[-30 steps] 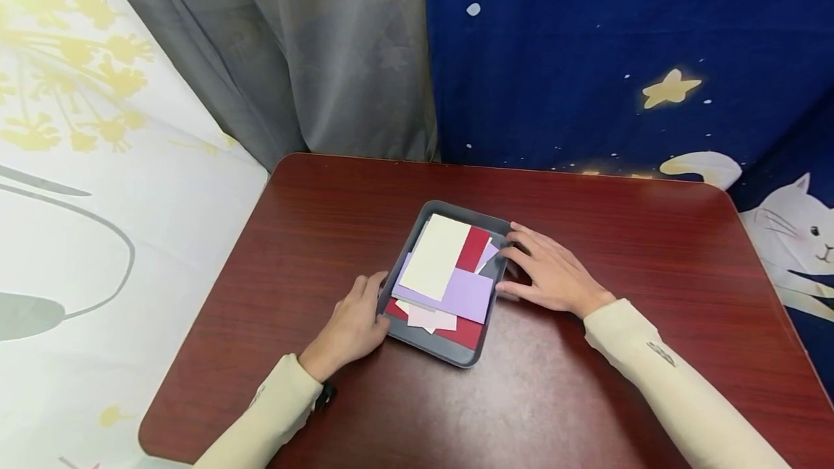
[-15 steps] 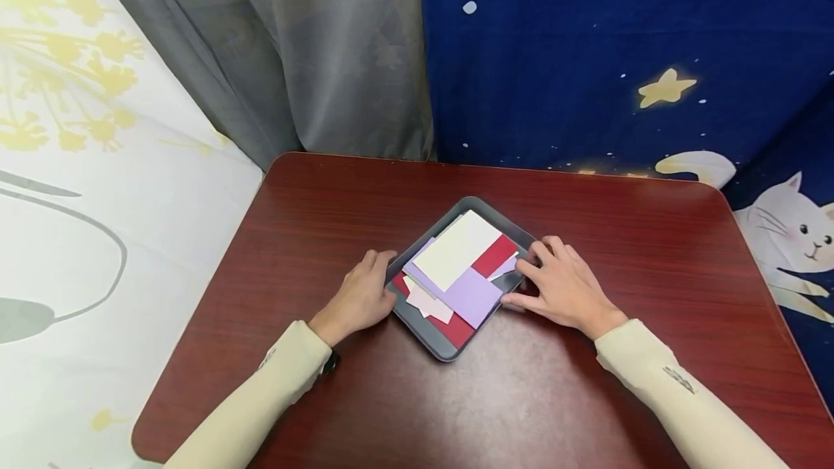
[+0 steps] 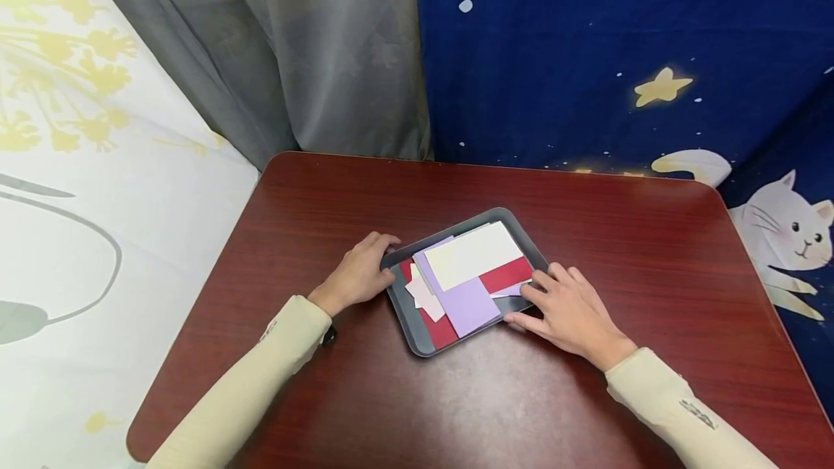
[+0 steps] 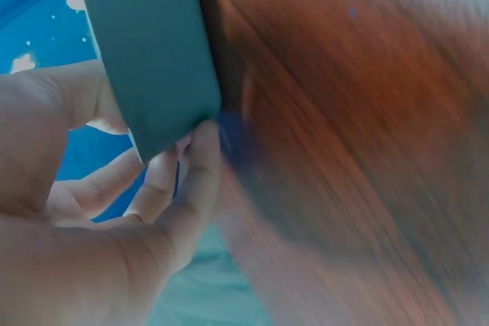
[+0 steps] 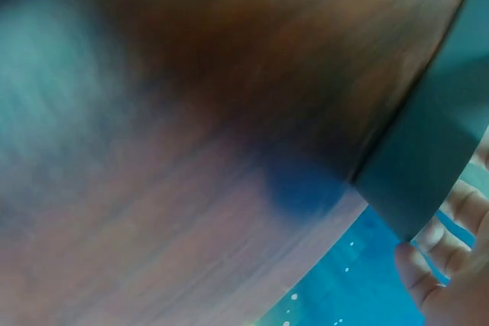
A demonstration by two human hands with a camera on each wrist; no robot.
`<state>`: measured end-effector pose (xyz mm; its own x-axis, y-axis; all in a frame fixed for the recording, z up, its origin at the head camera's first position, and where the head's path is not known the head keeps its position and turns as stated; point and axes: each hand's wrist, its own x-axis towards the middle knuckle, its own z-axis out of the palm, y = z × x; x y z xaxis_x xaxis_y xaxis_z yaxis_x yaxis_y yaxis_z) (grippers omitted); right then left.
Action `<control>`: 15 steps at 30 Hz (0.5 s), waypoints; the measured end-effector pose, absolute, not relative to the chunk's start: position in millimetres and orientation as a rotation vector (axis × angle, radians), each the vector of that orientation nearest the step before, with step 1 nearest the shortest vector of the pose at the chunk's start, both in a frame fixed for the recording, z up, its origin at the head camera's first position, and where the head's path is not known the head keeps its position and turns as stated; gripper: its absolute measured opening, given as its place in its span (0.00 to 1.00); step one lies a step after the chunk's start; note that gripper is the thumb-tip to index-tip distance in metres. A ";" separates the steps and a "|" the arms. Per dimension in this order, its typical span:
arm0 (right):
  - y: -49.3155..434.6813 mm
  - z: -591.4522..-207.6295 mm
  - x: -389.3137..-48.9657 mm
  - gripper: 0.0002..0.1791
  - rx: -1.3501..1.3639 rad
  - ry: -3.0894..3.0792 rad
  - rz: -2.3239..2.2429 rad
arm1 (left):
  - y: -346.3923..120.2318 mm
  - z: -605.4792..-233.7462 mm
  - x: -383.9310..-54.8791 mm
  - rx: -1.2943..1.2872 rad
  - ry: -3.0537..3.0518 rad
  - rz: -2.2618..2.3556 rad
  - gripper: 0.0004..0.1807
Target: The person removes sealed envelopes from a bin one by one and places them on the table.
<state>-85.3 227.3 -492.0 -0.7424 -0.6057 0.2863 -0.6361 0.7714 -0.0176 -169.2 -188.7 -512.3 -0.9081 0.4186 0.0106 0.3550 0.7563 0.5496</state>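
A dark grey shallow tray (image 3: 405, 318) lies slantwise on the table, its far long side rising toward the right. In it are a cream card (image 3: 476, 253), a lavender card (image 3: 468, 308), dark red paper (image 3: 505, 274) and pale pink cut paper (image 3: 426, 300) with pointed edges. At the tray's left corner my left hand (image 3: 355, 272) grips the rim, thumb on the near side; the left wrist view has its fingers (image 4: 195, 181) at the tray's end. My right hand (image 3: 576, 313) holds the right side, and its fingers (image 5: 447, 250) touch the tray wall in the right wrist view.
The tray stands on a reddish-brown wooden table (image 3: 326, 201) with rounded corners. Behind it hang a grey curtain (image 3: 345, 49) and a dark blue curtain (image 3: 554, 56) with stars and a cat. A white patterned cloth (image 3: 117, 237) covers the left side.
Between both hands the tray has turned clockwise on the table, from nearly upright to slanting sideways. My right hand has moved right and nearer; my left hand has shifted slightly farther from me.
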 end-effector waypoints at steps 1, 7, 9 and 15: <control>227.0 -492.0 -82.3 0.34 0.970 -2.700 0.177 | -187.7 -511.8 -170.7 0.609 2.847 0.843 0.32; 224.4 -495.4 -66.3 0.35 0.983 -2.676 0.223 | -185.2 -486.6 -167.0 0.581 2.844 0.879 0.30; 222.9 -495.9 -61.8 0.35 0.986 -2.666 0.233 | -181.2 -472.7 -162.7 0.561 2.842 0.883 0.28; 216.0 -495.6 -50.0 0.35 1.006 -2.624 0.258 | -174.1 -458.1 -161.8 0.525 2.885 0.847 0.24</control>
<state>-50.0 216.0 -495.6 -0.7016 -0.6176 0.3553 -0.6750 0.7358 -0.0538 -161.8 -174.1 -458.1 -0.9369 0.3494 0.0106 0.2997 0.7872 0.5389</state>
